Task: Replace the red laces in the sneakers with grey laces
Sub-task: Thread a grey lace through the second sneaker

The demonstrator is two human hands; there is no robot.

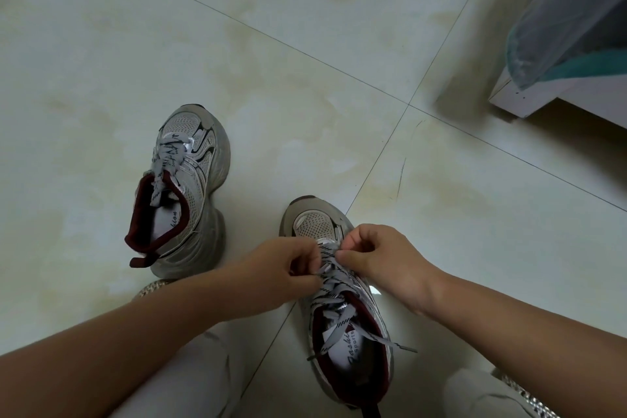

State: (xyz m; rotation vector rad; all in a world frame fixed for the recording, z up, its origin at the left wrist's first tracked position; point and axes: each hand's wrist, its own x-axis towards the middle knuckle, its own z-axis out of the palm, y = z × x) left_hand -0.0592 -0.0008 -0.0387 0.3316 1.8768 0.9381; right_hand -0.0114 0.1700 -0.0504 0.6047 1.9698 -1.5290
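Lace [334, 285] on the near shoe [339, 299] looks flat, soft and limp, best taken near an eyelet, as left hand [288, 270] and right hand [380, 256] pinch it now.

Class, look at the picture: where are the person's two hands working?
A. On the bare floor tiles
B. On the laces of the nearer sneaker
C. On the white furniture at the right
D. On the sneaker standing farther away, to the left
B: the left hand and right hand both pinch the grey lace over the nearer sneaker.
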